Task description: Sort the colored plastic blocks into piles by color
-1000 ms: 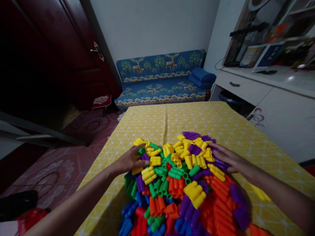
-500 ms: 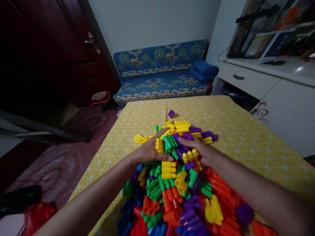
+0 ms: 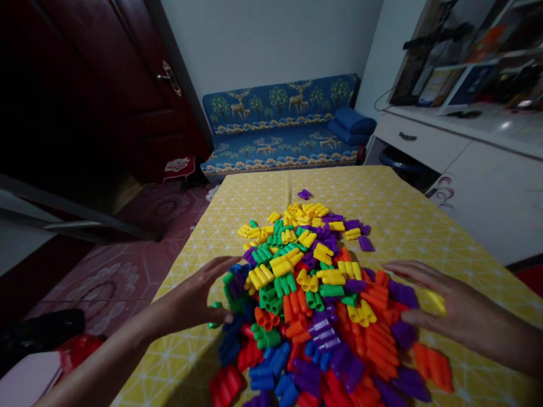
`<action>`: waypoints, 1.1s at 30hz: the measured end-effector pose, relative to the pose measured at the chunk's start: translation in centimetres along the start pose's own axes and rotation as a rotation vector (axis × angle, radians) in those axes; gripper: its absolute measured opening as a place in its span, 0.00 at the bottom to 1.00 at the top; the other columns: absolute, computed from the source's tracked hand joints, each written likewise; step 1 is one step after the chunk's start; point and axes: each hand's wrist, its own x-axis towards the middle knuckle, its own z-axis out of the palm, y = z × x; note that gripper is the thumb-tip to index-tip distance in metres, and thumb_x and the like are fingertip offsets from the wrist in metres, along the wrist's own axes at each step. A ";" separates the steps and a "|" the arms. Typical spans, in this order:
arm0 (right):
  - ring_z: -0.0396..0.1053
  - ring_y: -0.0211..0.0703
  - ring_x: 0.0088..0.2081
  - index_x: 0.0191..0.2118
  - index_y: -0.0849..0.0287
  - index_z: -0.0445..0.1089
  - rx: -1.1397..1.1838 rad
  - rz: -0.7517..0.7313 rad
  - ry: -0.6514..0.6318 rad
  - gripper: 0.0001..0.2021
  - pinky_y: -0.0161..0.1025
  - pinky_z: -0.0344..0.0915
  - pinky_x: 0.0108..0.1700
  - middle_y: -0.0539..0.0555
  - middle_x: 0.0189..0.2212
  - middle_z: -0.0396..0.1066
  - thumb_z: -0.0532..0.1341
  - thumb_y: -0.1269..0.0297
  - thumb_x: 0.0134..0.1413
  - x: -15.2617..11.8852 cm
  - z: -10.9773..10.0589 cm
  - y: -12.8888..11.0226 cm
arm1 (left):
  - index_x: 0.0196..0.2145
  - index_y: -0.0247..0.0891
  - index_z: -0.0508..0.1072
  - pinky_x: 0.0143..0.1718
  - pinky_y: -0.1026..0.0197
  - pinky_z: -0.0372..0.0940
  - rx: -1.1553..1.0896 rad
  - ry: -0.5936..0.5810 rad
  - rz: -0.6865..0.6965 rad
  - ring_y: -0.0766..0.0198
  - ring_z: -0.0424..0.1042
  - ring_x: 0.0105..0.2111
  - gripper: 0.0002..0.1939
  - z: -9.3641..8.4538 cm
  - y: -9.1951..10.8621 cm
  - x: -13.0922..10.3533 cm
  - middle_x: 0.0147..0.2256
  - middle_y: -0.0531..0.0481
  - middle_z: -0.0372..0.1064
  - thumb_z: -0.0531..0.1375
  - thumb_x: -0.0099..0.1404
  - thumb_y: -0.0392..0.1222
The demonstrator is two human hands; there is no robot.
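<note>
On my feed I see a jumbled heap of ribbed plastic pieces (image 3: pixel 296 302) spread over the worktop (image 3: pixel 365 195), mostly yellow, green and purple toward its far end, with orange, red and blue nearer. One purple piece (image 3: pixel 304 194) lies apart beyond it.

I am in a home: a deer-patterned sofa (image 3: pixel 275 144), a dark red door (image 3: pixel 144 90) and a white cabinet (image 3: pixel 483 192) stand around my counter (image 3: pixel 360 192).

Dim light, near-black left edge, glare on white countertop (image 3: pixel 487 125)
</note>
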 end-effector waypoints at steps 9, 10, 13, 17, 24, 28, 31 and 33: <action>0.76 0.68 0.38 0.68 0.46 0.53 0.479 0.493 0.009 0.52 0.53 0.74 0.29 0.65 0.53 0.70 0.68 0.40 0.35 -7.0 4.6 6.5 | 0.68 0.53 0.47 0.42 0.49 0.74 -0.496 0.070 -0.355 0.47 0.70 0.51 0.54 3.3 -2.9 -1.5 0.58 0.39 0.59 0.71 0.50 0.56; 0.76 0.68 0.41 0.70 0.46 0.48 0.538 0.509 -0.001 0.54 0.52 0.75 0.30 0.65 0.57 0.67 0.68 0.40 0.36 -6.4 5.3 4.8 | 0.68 0.54 0.47 0.42 0.49 0.74 -0.502 0.065 -0.329 0.47 0.69 0.51 0.55 3.7 -2.1 -0.8 0.60 0.38 0.57 0.72 0.50 0.55; 0.74 0.66 0.48 0.72 0.46 0.41 0.618 0.496 -0.004 0.57 0.52 0.76 0.37 0.66 0.64 0.60 0.68 0.40 0.37 -3.9 6.9 0.2 | 0.68 0.53 0.48 0.45 0.47 0.73 -0.451 0.055 -0.227 0.43 0.68 0.54 0.55 4.6 0.0 1.3 0.64 0.38 0.53 0.72 0.50 0.53; 0.63 0.65 0.61 0.71 0.47 0.45 0.678 0.423 -0.098 0.52 0.57 0.68 0.55 0.63 0.66 0.57 0.69 0.43 0.42 -0.3 8.3 -3.7 | 0.68 0.48 0.52 0.53 0.44 0.69 -0.447 0.063 -0.114 0.40 0.65 0.58 0.56 5.4 1.7 4.1 0.65 0.38 0.53 0.74 0.47 0.50; 0.66 0.54 0.59 0.69 0.42 0.45 1.021 0.270 -0.288 0.44 0.55 0.68 0.57 0.53 0.64 0.61 0.68 0.53 0.51 5.7 10.0 -10.2 | 0.68 0.46 0.53 0.60 0.41 0.62 -0.730 0.084 -0.049 0.41 0.59 0.63 0.56 6.7 3.3 8.7 0.63 0.41 0.60 0.75 0.47 0.48; 0.71 0.53 0.55 0.66 0.43 0.54 1.054 0.192 -0.321 0.37 0.54 0.71 0.54 0.53 0.57 0.70 0.68 0.54 0.53 7.6 9.4 -12.8 | 0.69 0.48 0.48 0.59 0.41 0.64 -0.817 0.032 0.057 0.44 0.66 0.59 0.56 5.1 5.9 10.3 0.60 0.40 0.65 0.74 0.51 0.45; 0.68 0.55 0.58 0.64 0.45 0.60 0.955 0.084 -0.320 0.33 0.56 0.68 0.57 0.53 0.56 0.72 0.67 0.52 0.54 8.0 7.5 -14.2 | 0.68 0.50 0.53 0.59 0.41 0.63 -0.671 0.048 0.158 0.43 0.66 0.59 0.49 2.3 7.9 10.0 0.63 0.43 0.61 0.72 0.54 0.46; 0.64 0.55 0.61 0.65 0.44 0.57 0.852 -0.034 -0.301 0.34 0.57 0.64 0.61 0.52 0.59 0.69 0.66 0.51 0.54 7.3 5.8 -14.5 | 0.66 0.52 0.57 0.62 0.41 0.60 -0.497 0.005 0.225 0.42 0.61 0.62 0.44 0.4 8.7 8.7 0.66 0.46 0.56 0.71 0.56 0.47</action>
